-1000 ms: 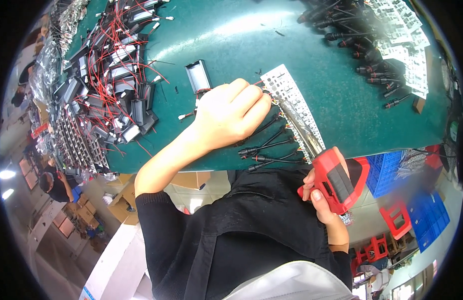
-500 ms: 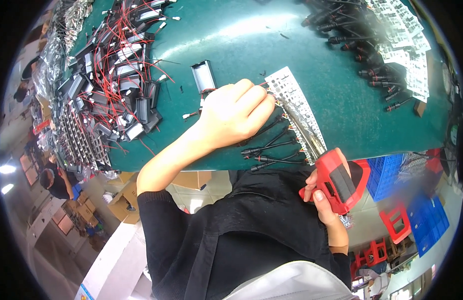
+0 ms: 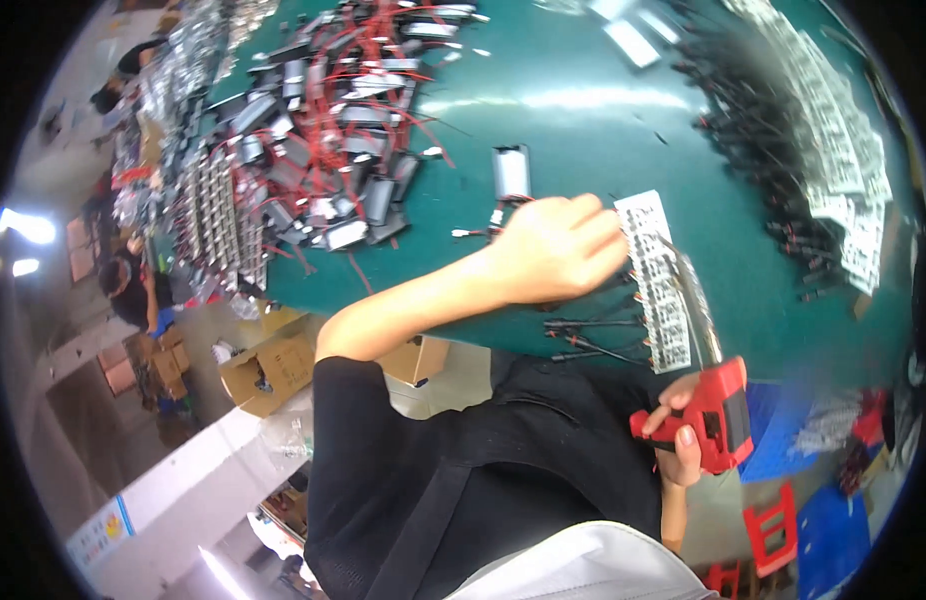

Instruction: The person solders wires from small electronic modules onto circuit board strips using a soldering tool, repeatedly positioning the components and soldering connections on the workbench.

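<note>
My left hand [image 3: 568,250] is closed at the upper left edge of a white circuit board strip [image 3: 655,285]. Its fingertips are hidden, so what they pinch cannot be made out. My right hand [image 3: 678,440] grips a red soldering gun [image 3: 721,415] by its handle. The gun's long metal barrel [image 3: 698,305] points up and left, along the strip's right side, with its tip near the upper part of the board. Black cables with connectors [image 3: 593,335] lie at the strip's left edge. Beyond my left hand is a small black case [image 3: 512,172] with leads.
A heap of black cases with red wires [image 3: 358,130] covers the left of the green table [image 3: 563,140]. More black cables [image 3: 743,130] and white board strips [image 3: 833,130] lie at the right. Cardboard boxes [image 3: 268,375] and a red stool [image 3: 773,530] stand below the table.
The whole view has shifted, so the table's things appear further right and lower. The soldering gun's barrel has moved from across the strip to its right side, away from my left hand.
</note>
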{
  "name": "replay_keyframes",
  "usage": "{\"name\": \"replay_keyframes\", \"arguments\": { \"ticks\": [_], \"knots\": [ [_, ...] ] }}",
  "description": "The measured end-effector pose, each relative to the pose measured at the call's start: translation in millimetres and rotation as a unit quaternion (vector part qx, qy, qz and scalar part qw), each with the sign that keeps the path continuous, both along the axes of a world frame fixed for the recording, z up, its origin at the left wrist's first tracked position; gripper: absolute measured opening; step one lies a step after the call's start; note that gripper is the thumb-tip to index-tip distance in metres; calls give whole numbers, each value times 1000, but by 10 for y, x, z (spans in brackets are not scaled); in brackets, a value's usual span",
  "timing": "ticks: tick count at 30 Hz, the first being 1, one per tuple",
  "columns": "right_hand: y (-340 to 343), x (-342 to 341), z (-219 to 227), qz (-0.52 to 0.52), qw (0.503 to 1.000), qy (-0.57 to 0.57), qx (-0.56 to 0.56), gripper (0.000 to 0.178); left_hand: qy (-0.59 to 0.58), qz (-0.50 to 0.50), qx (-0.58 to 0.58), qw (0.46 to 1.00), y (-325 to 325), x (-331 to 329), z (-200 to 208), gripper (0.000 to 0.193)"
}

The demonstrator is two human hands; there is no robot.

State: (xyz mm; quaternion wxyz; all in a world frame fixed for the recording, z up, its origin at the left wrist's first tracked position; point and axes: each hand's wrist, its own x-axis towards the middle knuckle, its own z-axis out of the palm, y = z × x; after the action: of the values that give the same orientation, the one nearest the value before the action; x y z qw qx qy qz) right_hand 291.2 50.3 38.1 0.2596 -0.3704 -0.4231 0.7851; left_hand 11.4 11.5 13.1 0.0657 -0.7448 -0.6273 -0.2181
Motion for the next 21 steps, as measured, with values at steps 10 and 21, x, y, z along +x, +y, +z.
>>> {"name": "replay_keyframes", "arguments": {
  "ticks": [10,21],
  "knots": [
    [47,-71,41,-35,995,38,84,65,-142,26,-68,987,-128,-191,200,19],
    [105,33,-12,-56,991,42,113,52,252,32,-232,939,-409,-1621,368,25]
  ]
}}
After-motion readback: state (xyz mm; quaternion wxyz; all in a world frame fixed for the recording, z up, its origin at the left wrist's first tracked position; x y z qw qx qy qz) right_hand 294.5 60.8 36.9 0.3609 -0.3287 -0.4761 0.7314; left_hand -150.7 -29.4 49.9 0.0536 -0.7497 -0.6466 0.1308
